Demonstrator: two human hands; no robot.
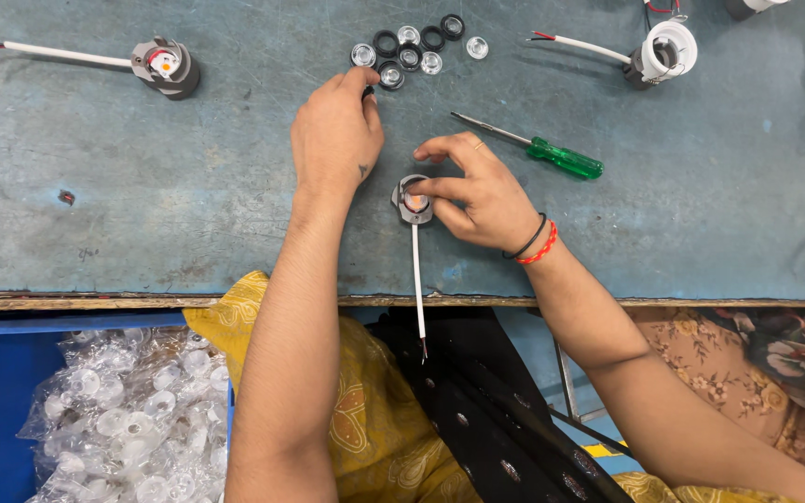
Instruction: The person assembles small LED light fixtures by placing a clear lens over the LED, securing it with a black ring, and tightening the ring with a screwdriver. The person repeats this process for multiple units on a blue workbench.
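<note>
Now right hand (482,196) pins lamp housing (413,201); left hand (335,135) touches rings (409,48).

On a blue-grey bench (142,205), the right hand (482,191) presses its fingertips on a small grey lamp housing (412,203) whose white wire (417,289) trails over the bench edge. The left hand (335,135) reaches to a cluster of black rings and clear lenses (409,51), touching one. A green screwdriver (538,149) lies just right of the hands, and a bag of clear lenses (132,419) sits in a blue bin below.
</note>
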